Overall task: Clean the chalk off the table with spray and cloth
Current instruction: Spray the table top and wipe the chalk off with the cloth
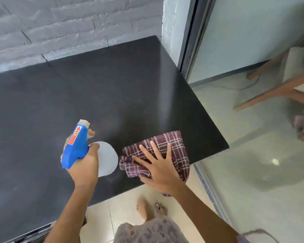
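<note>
The left hand (pixel 84 165) grips the blue spray bottle (pixel 75 146) above the black tabletop (pixel 77 88), just beside the plaid cloth (pixel 175 146). The right hand (pixel 158 169) lies flat, fingers spread wide, on that cloth at the tabletop's near edge

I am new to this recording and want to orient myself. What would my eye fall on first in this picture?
First the bright blue spray bottle, gripped in the left hand above the near part of the black table. Beside it, the right hand lies flat with spread fingers on a plaid maroon cloth near the table's right front corner. Behind stands a grey brick wall.
</note>
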